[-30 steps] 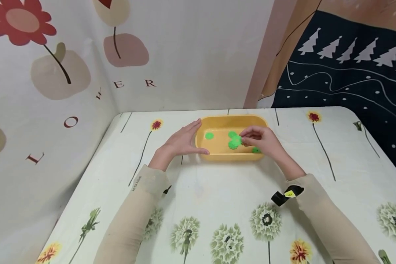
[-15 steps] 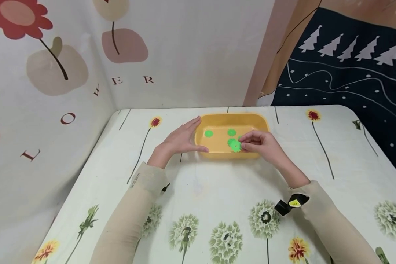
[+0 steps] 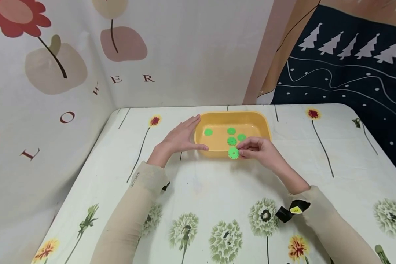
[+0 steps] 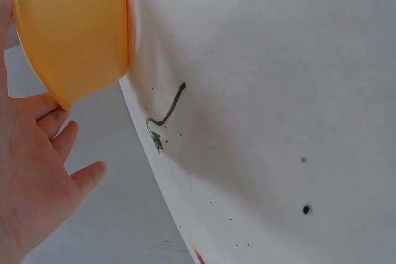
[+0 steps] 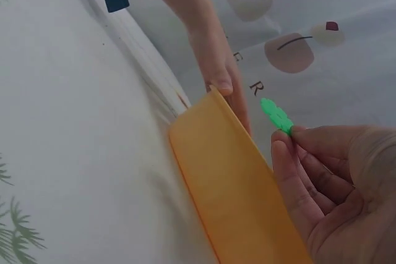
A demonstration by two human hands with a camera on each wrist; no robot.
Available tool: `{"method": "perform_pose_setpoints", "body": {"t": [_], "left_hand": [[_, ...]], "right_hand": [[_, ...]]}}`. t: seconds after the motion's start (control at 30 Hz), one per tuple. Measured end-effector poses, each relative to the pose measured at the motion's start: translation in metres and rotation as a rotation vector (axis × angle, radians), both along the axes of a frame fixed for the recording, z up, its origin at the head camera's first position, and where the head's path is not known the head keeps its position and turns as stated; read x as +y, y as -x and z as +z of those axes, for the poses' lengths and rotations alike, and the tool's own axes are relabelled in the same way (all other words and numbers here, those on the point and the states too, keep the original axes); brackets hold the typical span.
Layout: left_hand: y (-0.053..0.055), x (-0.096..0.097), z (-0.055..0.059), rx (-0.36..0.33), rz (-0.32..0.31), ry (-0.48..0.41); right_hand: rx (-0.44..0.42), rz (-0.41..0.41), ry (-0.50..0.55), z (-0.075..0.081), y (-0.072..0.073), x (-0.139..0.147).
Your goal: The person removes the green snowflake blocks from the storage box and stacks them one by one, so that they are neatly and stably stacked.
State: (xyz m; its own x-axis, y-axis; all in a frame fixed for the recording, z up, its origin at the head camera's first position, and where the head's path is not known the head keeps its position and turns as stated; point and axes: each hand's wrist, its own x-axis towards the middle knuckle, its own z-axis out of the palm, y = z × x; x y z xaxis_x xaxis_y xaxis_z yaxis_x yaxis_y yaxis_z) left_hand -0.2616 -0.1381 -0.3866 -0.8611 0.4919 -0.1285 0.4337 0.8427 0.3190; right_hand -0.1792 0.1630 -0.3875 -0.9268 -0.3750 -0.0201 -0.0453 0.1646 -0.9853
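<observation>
My left hand [image 3: 181,136] spreads across the left end of a yellow plastic tub [image 3: 214,118], thumb at the front corner and fingertips at the back. In the left wrist view, some fingertips touch the tub's rim while other fingers stick out past it. My right hand [image 3: 260,149] pinches a green notched disc [image 3: 233,153] between thumb and forefinger, over the tub's front rim. The right wrist view shows this disc edge-on, above the rim. Several similar green discs lie on the tub floor, among them one disc [image 3: 208,132] at the left and another disc [image 3: 232,141] near the middle.
The tub stands near the back of a table [image 3: 191,183] covered with a flower-print cloth. Behind and to the left hangs a pale printed curtain [image 3: 191,55]. A dark cloth with white trees [image 3: 343,73] hangs at the right.
My right hand has drawn the pinched disc from over the tub's middle toward me, to the front rim, uncovering discs behind it. My left hand stays at the tub's end.
</observation>
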Motion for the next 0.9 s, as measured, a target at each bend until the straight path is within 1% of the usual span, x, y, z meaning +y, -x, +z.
{"method": "perform_pose_setpoints", "body": {"t": [0.17,0.43,0.67,0.9], "left_hand": [[0.001,0.0,0.0,0.002,0.0,-0.009],[0.0,0.0,0.001,-0.013,0.003,-0.013],[0.0,0.0,0.002,-0.025,0.005,-0.025],[-0.001,0.0,0.001,-0.031,0.01,-0.031]], "right_hand": [[-0.009,0.013,-0.01,-0.005,-0.005,-0.002],[-0.034,0.039,-0.063,-0.016,-0.012,-0.004],[-0.096,0.107,-0.106,-0.028,-0.012,-0.007],[-0.127,0.127,-0.136,-0.036,-0.011,-0.008]]}}
